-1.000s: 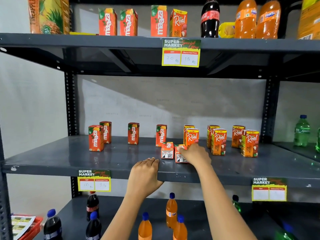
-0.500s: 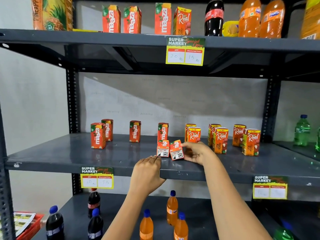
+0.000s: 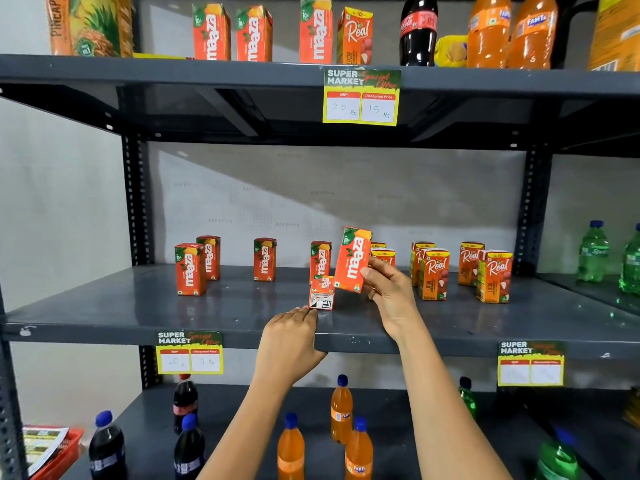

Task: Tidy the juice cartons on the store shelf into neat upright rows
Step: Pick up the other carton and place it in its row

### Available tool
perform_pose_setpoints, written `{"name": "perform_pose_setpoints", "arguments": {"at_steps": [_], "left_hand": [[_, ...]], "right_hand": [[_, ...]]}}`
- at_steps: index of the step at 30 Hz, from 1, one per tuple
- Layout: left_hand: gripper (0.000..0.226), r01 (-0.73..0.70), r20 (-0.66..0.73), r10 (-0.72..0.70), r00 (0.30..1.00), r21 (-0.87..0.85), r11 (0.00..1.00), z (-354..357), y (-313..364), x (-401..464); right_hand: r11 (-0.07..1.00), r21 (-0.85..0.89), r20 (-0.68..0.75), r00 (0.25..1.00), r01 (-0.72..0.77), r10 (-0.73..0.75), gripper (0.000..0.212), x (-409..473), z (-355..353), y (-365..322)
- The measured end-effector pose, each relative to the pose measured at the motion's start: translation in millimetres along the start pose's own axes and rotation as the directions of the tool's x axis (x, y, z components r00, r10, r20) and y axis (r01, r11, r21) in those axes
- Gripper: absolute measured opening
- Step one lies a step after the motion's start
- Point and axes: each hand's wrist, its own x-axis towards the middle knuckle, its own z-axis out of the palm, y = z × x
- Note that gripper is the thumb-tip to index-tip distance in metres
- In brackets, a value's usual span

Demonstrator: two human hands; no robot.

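Observation:
My right hand (image 3: 389, 292) grips an orange Maaza carton (image 3: 353, 259) and holds it almost upright, slightly tilted, above the middle shelf (image 3: 138, 306). Another Maaza carton (image 3: 322, 292) lies on its side just left of it, its bottom flap facing me. My left hand (image 3: 294, 337) rests on the shelf's front edge, its fingertips near that lying carton, holding nothing. Several Maaza cartons (image 3: 190, 268) stand upright to the left, and Real cartons (image 3: 433, 273) stand in pairs to the right.
The top shelf (image 3: 242, 74) carries more cartons and soda bottles. Green bottles (image 3: 594, 251) stand at the far right. Cola and orange bottles (image 3: 341, 410) fill the bottom shelf. Price tags (image 3: 188, 353) hang from the shelf edges.
My right hand took one of the two lying cartons, lifted it off the shelf and turned it nearly upright. The left hand stayed on the shelf edge.

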Motion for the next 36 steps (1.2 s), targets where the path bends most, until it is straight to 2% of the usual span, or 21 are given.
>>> {"name": "perform_pose_setpoints", "arguments": {"at_steps": [6, 11, 14, 17, 20, 23, 26, 31, 36], "left_hand": [[0.049, 0.009, 0.006, -0.009, 1.0, 0.003, 1.0, 1.2, 0.8, 1.1], [0.062, -0.036, 0.122, 0.039, 0.992, -0.027, 0.999, -7.2, -18.1, 1.6], [0.074, 0.053, 0.178, -0.065, 0.982, 0.069, 0.996, -20.9, -48.2, -0.6], [0.074, 0.135, 0.113, -0.151, 0.982, 0.141, 0.981, -23.3, -65.4, -12.2], [0.063, 0.122, 0.049, -0.13, 0.99, 0.134, 0.983, -19.4, -63.7, -19.2], [0.058, 0.116, 0.038, -0.12, 0.992, 0.093, 0.989, -21.5, -63.5, -18.3], [0.056, 0.115, 0.025, -0.117, 0.993, 0.071, 0.991, -22.5, -62.8, -18.5], [0.055, 0.114, 0.044, -0.115, 0.992, 0.04, 0.993, -27.0, -59.9, -18.8], [0.054, 0.109, 0.059, -0.111, 0.992, 0.048, 0.993, -26.1, -62.6, -19.1]], "right_hand": [[1.0, -0.01, 0.049, 0.999, 0.003, -0.003, 0.013, -2.6, -1.1, -1.3], [1.0, -0.003, 0.054, 0.999, 0.008, -0.008, 0.012, 1.4, -2.8, 1.9], [0.999, -0.037, 0.095, 0.995, 0.001, 0.003, 0.013, 4.7, -1.1, 1.4], [0.998, -0.048, 0.169, 0.985, -0.028, 0.036, 0.013, 6.6, 7.0, 4.4], [0.997, -0.058, 0.191, 0.979, -0.055, 0.066, 0.017, 14.8, 28.4, 12.9], [0.985, -0.159, 0.217, 0.971, -0.062, 0.097, 0.03, 34.6, 69.1, 22.8], [0.941, -0.331, 0.237, 0.96, -0.066, 0.151, 0.033, 58.6, 117.1, 37.6], [0.781, -0.614, 0.138, 0.958, -0.115, 0.25, 0.033, 81.0, 164.0, 85.7], [0.731, -0.676, 0.124, 0.964, -0.092, 0.236, 0.033, 82.5, 170.8, 103.0]]}}
